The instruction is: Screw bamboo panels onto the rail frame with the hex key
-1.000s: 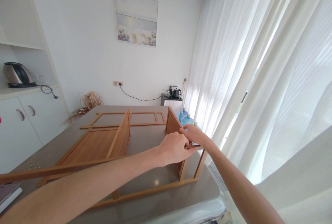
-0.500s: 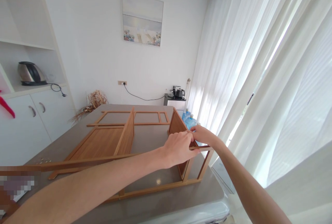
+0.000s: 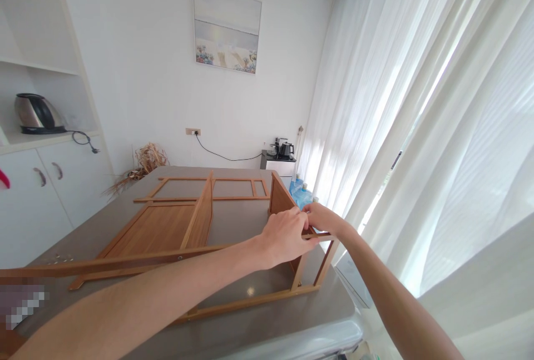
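Gripping wooden frame (image 3: 271, 297), left hand (image 3: 286, 237) curled

So the near frame (image 3: 254, 300) is along the front of the table (image 3: 329, 310), far frame (image 3: 240, 198) toward the back. Two upright panels, middle one (image 3: 202, 223) and right one (image 3: 280, 196), stand between them, and a flat panel (image 3: 152, 229) lies left of the middle one. Left hand (image 3: 287, 237) is at the near frame's right end, right hand (image 3: 322, 218) just beside it. Behind the table: dried plants (image 3: 149, 161) left, a stand (image 3: 280, 168) with a pot (image 3: 286, 150) on it right. Kettle's (image 3: 39, 115) on the far-left shelf (image 3: 25, 140), curtains (image 3: 375, 98) down the right.
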`<state>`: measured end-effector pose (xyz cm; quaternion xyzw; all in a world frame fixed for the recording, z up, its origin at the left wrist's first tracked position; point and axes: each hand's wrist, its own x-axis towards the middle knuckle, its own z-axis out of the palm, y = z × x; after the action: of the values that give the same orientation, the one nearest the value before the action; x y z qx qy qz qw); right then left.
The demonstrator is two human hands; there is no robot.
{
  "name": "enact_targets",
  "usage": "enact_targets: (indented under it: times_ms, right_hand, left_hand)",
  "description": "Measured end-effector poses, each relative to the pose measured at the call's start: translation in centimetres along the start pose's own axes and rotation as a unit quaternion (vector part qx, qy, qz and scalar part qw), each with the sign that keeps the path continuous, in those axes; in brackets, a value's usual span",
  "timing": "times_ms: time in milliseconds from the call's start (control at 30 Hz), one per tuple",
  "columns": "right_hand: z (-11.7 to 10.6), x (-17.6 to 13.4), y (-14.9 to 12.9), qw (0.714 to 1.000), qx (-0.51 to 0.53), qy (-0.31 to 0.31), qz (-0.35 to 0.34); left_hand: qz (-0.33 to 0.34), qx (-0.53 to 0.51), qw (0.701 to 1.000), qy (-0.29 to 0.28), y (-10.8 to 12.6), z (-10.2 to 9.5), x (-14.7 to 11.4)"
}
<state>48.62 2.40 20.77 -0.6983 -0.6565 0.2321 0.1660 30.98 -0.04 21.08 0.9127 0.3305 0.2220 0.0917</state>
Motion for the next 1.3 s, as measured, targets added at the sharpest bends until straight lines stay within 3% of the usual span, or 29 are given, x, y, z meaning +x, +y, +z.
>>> enact_targets:
  times_ms: [267,733,1067,1167,1300]
  right_hand:
    - [0.3,0.46,0.51,1.0,-0.022,0.016,0.011]
    - [0.14,0.09,0.47,0.998,-0.043,0.037,0.012]
    - [-0.54,0.61,0.56,0.993,-0.113,-0.022,0.003]
    - [-0.59,0.76,0.44,0.991,-0.133,-0.025,0.0]
    - [-0.53,0.86,0.26,0.991,-0.134,-0.001,-0.011]
  left_hand:
    - [-0.013,-0.016,0.999,-0.03,0.24,-0.21,0.05]
    - [0.017,-0.015,0.999,-0.022,-0.26,0.33,0.03]
    - [0.009,-0.038,0.999,-0.025,-0.16,-0.09,-0.07]
    - [0.026,-0.011,1.0,-0.007,0.12,-0.01,-0.24]
    - [0.096,0.059,0.994,0.006,0.61,0.19,-0.38]
